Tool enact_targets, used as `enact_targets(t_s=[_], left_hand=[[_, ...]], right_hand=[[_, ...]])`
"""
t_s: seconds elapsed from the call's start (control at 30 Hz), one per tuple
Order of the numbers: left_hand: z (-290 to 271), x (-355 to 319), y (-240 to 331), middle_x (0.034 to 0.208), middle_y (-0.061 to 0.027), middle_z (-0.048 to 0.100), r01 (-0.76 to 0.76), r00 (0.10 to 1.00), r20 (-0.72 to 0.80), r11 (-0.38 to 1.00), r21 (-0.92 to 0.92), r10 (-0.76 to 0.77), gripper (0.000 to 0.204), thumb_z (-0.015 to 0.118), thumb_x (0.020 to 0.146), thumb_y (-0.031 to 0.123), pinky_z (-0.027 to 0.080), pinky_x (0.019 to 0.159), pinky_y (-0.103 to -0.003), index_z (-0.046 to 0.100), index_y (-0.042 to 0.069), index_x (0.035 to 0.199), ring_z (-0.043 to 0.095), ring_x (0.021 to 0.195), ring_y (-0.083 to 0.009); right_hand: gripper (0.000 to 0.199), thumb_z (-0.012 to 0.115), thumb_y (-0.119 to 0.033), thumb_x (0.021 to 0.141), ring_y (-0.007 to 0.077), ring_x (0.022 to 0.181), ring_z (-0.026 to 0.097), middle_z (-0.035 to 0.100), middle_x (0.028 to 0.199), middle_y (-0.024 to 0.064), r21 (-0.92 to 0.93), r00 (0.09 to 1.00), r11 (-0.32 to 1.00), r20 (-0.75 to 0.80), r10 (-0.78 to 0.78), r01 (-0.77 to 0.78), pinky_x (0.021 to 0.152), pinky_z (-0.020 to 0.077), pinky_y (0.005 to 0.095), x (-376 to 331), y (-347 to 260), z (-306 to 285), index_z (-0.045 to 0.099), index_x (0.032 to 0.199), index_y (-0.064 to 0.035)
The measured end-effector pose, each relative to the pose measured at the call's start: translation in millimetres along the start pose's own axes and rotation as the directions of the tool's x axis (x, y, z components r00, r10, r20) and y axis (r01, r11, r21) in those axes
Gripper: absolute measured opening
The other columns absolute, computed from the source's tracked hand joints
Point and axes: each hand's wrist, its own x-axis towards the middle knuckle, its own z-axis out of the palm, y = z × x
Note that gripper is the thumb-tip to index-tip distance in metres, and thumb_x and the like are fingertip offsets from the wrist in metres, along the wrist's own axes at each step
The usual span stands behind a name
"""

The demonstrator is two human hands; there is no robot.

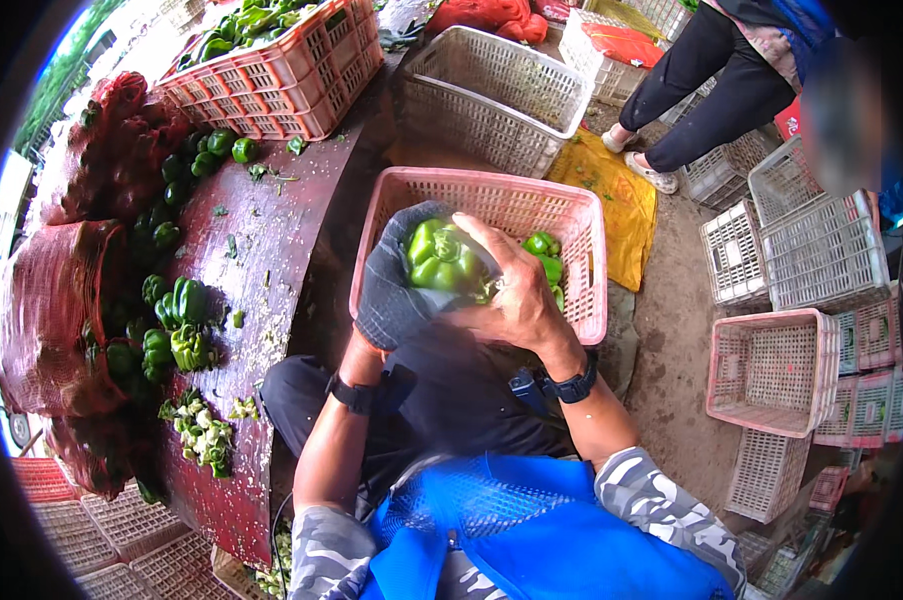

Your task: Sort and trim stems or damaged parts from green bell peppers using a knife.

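Observation:
A green bell pepper (439, 256) is held up over a pink plastic crate (421, 180). My left hand (383, 285), in a dark grey glove, is closed round the pepper from the left and below. My bare right hand (519, 295) grips its right side, with the index finger reaching over the top. The right thumb and lower fingers are smeared by motion, so I cannot see whether they also hold a small tool. More green peppers (545, 256) lie in the crate, to the right of my hands.
Left is a red table (256, 230) with loose bell peppers (185, 302), cut-out cores (203, 435) and red mesh sacks (56, 310). An orange crate (271, 90) of peppers stands at its far end. Empty crates (771, 370) stand right. A person (716, 80) stands back right.

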Motion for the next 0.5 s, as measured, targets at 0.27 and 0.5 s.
enact_targets(t_s=[0.27,0.5], left_hand=[[-2,-6,-4,0.117,-0.0071,0.068,-0.082,0.988,-0.088,0.923,0.376,0.124,0.078,0.094,0.058,0.015,0.051,0.098,-0.033,0.06,0.002,0.127,0.064,0.108,-0.0168],[-8,-3,-13,0.105,-0.0101,0.073,0.031,0.999,-0.047,0.909,0.415,-0.012,0.06,0.09,0.066,0.02,0.055,0.087,-0.034,0.065,0.002,0.118,0.068,0.097,-0.0181]], right_hand=[[0.085,0.087,-0.025,0.069,0.0295,0.119,0.065,0.065,0.13,0.0196,0.092,0.996,0.995,0.084,0.04,-0.048,0.103,0.0501,0.0384,1,-1,-4,0.051,0.14,0.0028],[0.067,0.079,-0.021,0.071,0.028,0.1,0.072,0.072,0.109,0.0209,0.188,0.985,0.972,0.127,0.119,-0.142,0.093,0.0545,0.0373,5,1,-8,0.059,0.13,0.0049]])
